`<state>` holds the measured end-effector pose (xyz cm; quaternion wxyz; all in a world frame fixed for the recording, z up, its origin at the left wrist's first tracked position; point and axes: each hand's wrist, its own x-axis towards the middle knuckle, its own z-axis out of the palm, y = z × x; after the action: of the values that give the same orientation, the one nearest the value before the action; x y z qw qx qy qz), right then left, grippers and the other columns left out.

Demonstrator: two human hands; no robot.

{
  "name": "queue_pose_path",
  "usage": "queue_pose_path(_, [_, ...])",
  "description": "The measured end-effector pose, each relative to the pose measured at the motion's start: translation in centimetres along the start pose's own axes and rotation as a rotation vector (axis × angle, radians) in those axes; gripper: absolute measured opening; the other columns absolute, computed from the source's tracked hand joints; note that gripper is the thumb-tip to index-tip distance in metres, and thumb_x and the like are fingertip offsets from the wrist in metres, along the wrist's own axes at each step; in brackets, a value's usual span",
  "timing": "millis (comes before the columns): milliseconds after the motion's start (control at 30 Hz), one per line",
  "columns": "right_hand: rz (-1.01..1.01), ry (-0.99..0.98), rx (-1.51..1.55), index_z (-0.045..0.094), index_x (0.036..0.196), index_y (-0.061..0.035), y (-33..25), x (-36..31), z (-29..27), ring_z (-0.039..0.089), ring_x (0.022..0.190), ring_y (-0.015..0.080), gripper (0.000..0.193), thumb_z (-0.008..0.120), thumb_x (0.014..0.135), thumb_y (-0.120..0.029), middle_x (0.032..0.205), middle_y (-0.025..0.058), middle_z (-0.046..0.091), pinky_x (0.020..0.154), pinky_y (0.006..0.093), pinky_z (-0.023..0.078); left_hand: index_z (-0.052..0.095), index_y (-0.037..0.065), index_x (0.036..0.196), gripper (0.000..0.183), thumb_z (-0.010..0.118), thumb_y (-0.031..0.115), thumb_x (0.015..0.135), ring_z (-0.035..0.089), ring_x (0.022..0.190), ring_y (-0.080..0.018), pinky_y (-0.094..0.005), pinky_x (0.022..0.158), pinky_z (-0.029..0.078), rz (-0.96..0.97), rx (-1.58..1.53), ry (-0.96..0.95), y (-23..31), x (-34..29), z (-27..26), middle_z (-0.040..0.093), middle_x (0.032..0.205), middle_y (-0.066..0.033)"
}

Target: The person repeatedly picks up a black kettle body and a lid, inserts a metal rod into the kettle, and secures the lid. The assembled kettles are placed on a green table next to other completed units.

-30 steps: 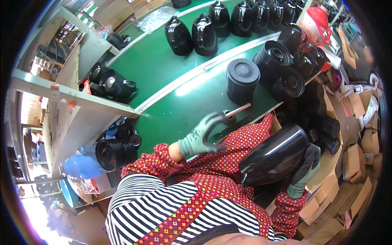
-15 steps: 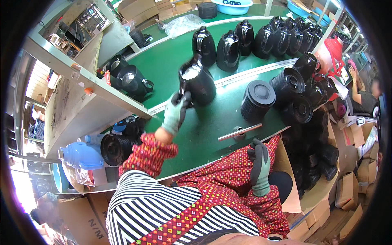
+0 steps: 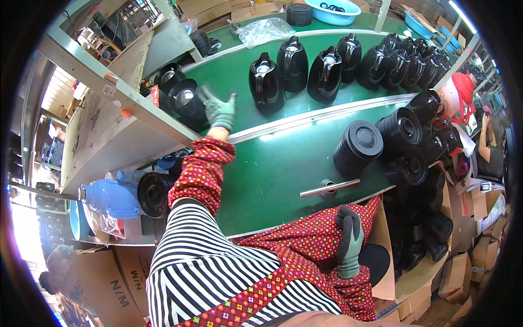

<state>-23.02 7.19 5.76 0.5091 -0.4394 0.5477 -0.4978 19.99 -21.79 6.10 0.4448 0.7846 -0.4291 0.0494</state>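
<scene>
My left hand [image 3: 220, 113], in a grey-green glove, reaches over the green bench with its fingers spread and nothing in it. Just left of it a black jug [image 3: 187, 100] leans with its round opening showing, and the fingertips are close to its side; whether they touch, I cannot tell. A glossy black jug [image 3: 267, 86] stands upright on the far strip of the bench, to the right of this hand. My right hand [image 3: 350, 243], gloved too, rests on the patterned apron over my lap. Its fingers are curled together, with nothing visible in them.
More black jugs [image 3: 326, 75] stand in a row toward the far right. On the near strip are a stack of black discs [image 3: 359, 146] and a metal bar [image 3: 330, 188]. A metal post [image 3: 117, 92] slants at left. A carton of black parts [image 3: 419, 218] stands at right.
The black jug my left hand held now stands on the far strip, released. That hand has moved left and away to the leaning jugs, its fingers spread. My right hand stays on the lap.
</scene>
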Motion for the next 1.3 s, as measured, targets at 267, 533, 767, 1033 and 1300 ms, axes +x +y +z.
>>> queue_pose_path(267, [0.028,-0.047,0.013,0.063,0.135,0.0050,0.4,0.2,0.7,0.065,0.118,0.0214,0.036,0.058,0.111,-0.021,0.130,0.0137,0.068,0.104,0.0338,0.052,0.053,-0.004,0.142,0.066,0.075,0.031,0.090,0.061,0.124,-0.0470,-0.0502,0.103,0.052,-0.080,0.297,0.100,-8.7,5.3,-3.7,0.052,0.149,-0.0291])
queue_pose_path(533, [-0.241,-0.199,-0.200,0.059,0.138,0.0051,-4.4,3.9,2.5,0.066,0.114,0.0224,0.038,0.065,0.106,-0.015,0.129,0.0177,0.065,0.097,0.0356,0.054,0.068,0.003,0.107,0.021,0.077,0.011,0.090,0.069,0.104,-0.0441,-0.0461,0.085,0.056,0.488,-0.140,-0.224,3.4,-8.5,-12.3,0.069,0.131,-0.0204])
queue_pose_path(767, [-0.144,-0.279,-0.279,0.041,0.157,0.0051,-8.1,8.2,5.9,0.056,0.137,0.0359,0.088,0.073,0.098,-0.052,0.153,0.0296,0.050,0.110,0.0401,0.046,0.070,0.004,0.111,0.039,0.081,-0.008,0.075,0.079,0.093,-0.0370,-0.0404,0.077,0.064,0.775,-0.328,-0.647,12.0,-16.8,-18.0,0.066,0.139,-0.0270])
queue_pose_path(1033, [0.170,-0.264,0.328,0.054,0.149,0.0014,-10.2,4.3,-0.8,0.062,0.123,0.0172,0.071,0.077,0.099,-0.043,0.138,0.0093,0.065,0.105,0.0322,0.051,0.047,-0.004,0.147,0.060,0.066,-0.004,0.089,0.077,0.095,-0.0301,-0.0330,0.077,0.061,0.616,-0.929,-0.778,12.5,-20.2,-16.6,0.060,0.146,-0.0245])
queue_pose_path(1300, [0.214,-0.650,0.426,0.036,0.161,0.0089,-12.7,3.9,-7.1,0.051,0.147,0.0285,0.117,0.093,0.076,-0.048,0.162,0.0196,0.048,0.124,0.0427,0.036,0.050,0.002,0.156,0.051,0.060,0.018,0.108,0.062,0.133,-0.0267,-0.0431,0.115,0.050,-0.768,-1.285,-2.158,5.8,-22.5,-7.8,0.058,0.154,-0.0148])
